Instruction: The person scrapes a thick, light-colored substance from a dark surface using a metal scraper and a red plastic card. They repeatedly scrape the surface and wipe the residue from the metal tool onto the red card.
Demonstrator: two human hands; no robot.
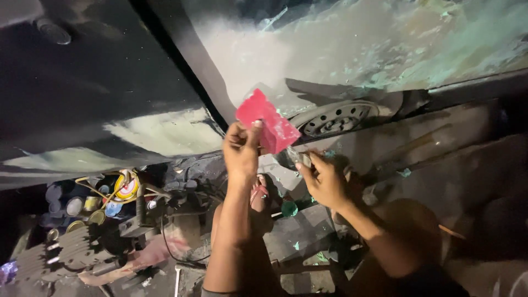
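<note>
I see my left hand (pixel 240 151) raised with its fingers pinched shut on the top corner of a red sheet (pixel 268 121), which hangs from them down and to the right, its long axis slanting toward my right hand (pixel 324 180). The lower end lies just above the right fingers, so that hand is nearer to it. The right fingers are curled closed on a small pale piece (pixel 301 159), too dim to identify. A wheel cover (pixel 335 118) sits just behind the sheet.
</note>
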